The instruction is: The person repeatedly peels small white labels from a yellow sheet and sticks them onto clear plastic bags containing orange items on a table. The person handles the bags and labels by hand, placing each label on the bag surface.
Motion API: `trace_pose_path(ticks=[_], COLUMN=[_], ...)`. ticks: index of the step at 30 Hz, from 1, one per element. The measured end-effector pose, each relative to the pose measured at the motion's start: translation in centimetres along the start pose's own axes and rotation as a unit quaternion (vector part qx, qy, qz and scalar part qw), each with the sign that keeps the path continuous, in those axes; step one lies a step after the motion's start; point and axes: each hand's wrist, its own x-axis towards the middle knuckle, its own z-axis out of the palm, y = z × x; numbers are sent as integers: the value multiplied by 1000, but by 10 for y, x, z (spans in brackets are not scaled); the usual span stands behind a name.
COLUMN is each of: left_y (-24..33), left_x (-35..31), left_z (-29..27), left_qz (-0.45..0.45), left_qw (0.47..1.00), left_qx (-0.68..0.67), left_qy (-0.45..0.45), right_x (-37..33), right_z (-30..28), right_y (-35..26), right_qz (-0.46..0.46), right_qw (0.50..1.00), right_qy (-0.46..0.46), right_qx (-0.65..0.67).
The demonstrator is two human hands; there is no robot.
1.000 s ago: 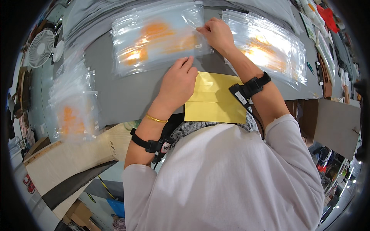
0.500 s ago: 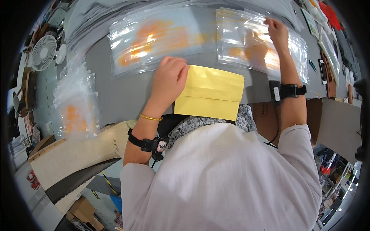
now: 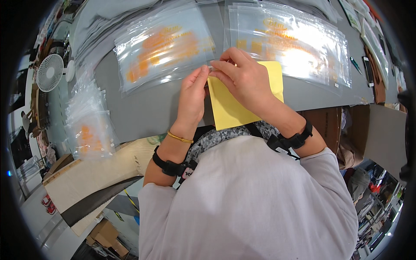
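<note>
My left hand [image 3: 193,93] and my right hand [image 3: 247,78] meet over the grey table's near half, fingertips close together. Both are closed in a pinch around something small and whitish, too small to make out. Under my right hand a yellow paper sheet [image 3: 229,106] reaches to the table's near edge, its upper left corner close to the fingertips. Just beyond my hands lie two spreads of clear plastic bags with orange print, the left bags [image 3: 167,47] and the right bags [image 3: 299,47]. Glare covers part of the right ones.
Smaller clear bags [image 3: 91,134] pile up at the table's left end. Grey folded material [image 3: 97,32] lies along the far left. A phone [image 3: 368,65] and a green pen [image 3: 355,65] rest at the right. A white fan [image 3: 50,73] stands left; a cardboard box [image 3: 323,128] sits below the right edge.
My right hand has come from the right bags to meet my left fingertips. The yellow sheet has turned and is now partly under my right hand. The right bags have shifted a little.
</note>
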Motion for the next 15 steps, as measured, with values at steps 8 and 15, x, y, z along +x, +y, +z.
trace_pose_path(ticks=[8, 15], left_y=[-1, -11], left_x=[-6, -7], left_z=[-8, -25], left_qz=[-15, 28], left_qw=[1000, 995], left_qx=[-14, 76], left_qy=[-16, -52], right_x=[8, 0], right_z=[-1, 11], right_y=[-16, -10], right_qz=[-8, 183], right_qw=[1000, 968], right_qy=[12, -30], right_qx=[-15, 169])
